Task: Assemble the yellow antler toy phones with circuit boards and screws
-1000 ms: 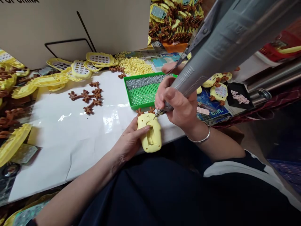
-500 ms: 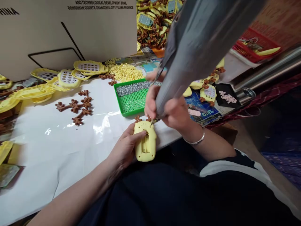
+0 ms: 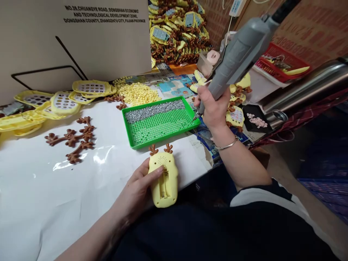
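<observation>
My left hand (image 3: 141, 181) grips a yellow toy phone (image 3: 172, 177) with brown antlers, its back turned up. The thumb lies across the top of the open battery compartment, and screw holes show near the corners. My right hand (image 3: 214, 107) is wrapped round a grey electric screwdriver (image 3: 233, 54), tilted with its cable end up to the right. The screwdriver's tip is at the right end of a green perforated tray (image 3: 160, 134). A band of small silver screws (image 3: 156, 110) lies along the tray's far side.
Loose brown antler pieces (image 3: 71, 137) lie on the white sheet at left. Yellow shells (image 3: 65, 101) and small yellow parts (image 3: 138, 94) are behind them. A large heap of toy halves (image 3: 176, 32) stands at the back. A black tray of pink pieces (image 3: 257, 121) sits at right.
The screwdriver in my right hand has moved from the phone's upper right screw hole out to the green tray's right end. My left hand still holds the phone. The view has shifted slightly.
</observation>
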`<state>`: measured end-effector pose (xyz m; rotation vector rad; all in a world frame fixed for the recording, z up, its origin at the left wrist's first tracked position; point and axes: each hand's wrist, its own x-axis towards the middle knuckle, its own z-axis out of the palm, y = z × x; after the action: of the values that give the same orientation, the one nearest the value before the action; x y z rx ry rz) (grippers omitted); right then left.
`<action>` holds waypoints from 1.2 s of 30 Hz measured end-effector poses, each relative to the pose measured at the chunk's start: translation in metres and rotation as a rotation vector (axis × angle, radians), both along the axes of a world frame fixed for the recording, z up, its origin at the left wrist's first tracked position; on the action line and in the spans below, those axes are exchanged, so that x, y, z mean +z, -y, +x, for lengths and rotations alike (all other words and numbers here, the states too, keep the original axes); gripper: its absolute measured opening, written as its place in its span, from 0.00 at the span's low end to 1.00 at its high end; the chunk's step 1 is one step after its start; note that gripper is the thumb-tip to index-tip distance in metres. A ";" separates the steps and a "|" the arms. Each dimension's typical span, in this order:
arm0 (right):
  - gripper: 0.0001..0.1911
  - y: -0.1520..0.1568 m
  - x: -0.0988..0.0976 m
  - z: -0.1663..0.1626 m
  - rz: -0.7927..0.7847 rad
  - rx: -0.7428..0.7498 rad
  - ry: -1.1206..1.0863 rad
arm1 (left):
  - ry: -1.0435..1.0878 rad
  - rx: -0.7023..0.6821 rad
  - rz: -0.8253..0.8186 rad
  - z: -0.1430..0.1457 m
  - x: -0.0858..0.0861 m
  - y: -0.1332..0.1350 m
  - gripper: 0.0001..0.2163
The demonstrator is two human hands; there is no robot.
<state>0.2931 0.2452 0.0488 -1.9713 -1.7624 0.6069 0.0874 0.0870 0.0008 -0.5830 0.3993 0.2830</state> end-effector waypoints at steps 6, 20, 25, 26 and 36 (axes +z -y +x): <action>0.17 0.005 0.007 -0.001 0.032 0.006 0.017 | 0.013 -0.063 -0.080 -0.004 0.002 -0.007 0.21; 0.14 0.007 0.009 0.006 0.037 -0.030 0.074 | 0.058 -0.141 -0.115 -0.003 -0.002 -0.009 0.27; 0.14 0.004 0.015 -0.008 0.063 -0.028 0.092 | 0.026 -0.105 -0.094 -0.001 -0.002 -0.007 0.24; 0.14 0.004 0.017 -0.016 0.059 -0.030 0.067 | 0.021 -0.090 -0.084 -0.001 -0.002 -0.006 0.24; 0.16 0.044 0.029 -0.128 -0.337 -0.021 -0.489 | -0.049 0.091 0.018 0.009 -0.007 0.007 0.19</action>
<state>0.1650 0.2015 0.0777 -1.8274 -1.4009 1.3224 0.0962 0.0800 -0.0057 -0.5787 0.4174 0.3885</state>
